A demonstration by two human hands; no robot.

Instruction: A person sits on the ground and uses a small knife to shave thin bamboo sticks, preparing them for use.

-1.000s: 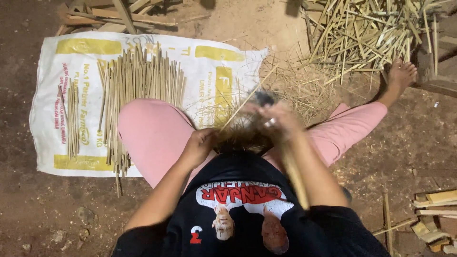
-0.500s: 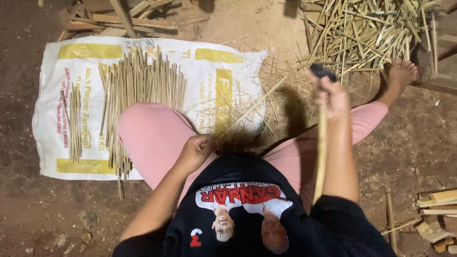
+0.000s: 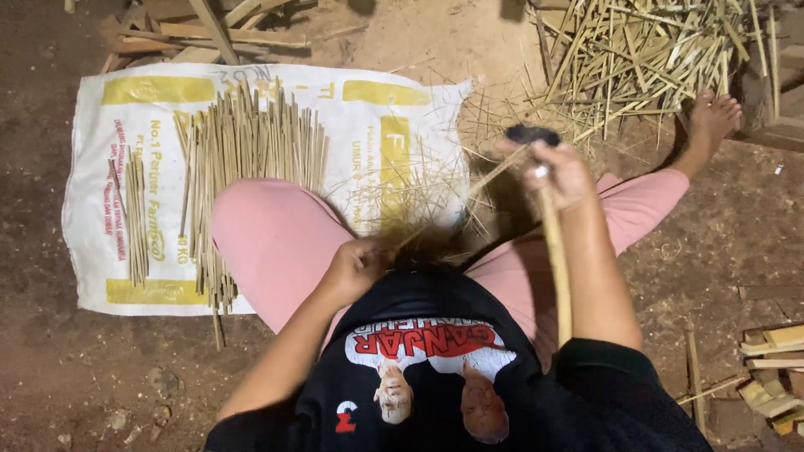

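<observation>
Low in the view, nearest the camera, a black T-shirt [image 3: 435,368] with a red, white and black print is filling the bottom edge, w/ pink trousers [image 3: 276,243] spreading to both sides. At the lap the left hand [image 3: 356,269] is sitting w/ fingers clenched on the near end of a thin bamboo sliver [image 3: 456,205], which is running up and right. Further out the right hand [image 3: 557,172] is lifted, fingers gripping a dark-handled tool [image 3: 533,134] together w/ a long pale bamboo strip [image 3: 557,259] that is hanging down along the forearm. Loose fine shavings [image 3: 410,201] are lying between the knees. Beyond the left knee a white woven sack [image 3: 92,209] is lying flat on the dirt floor [image 3: 84,377], rectangular, w/ yellow bands and blocks and red print near its left edge; a row of cut sticks [image 3: 243,159] is resting on it. Far right, a bare foot [image 3: 712,121] is touching a tangled heap of bamboo offcuts [image 3: 645,50]. Wood scraps [image 3: 775,368] are lying at the right edge.
</observation>
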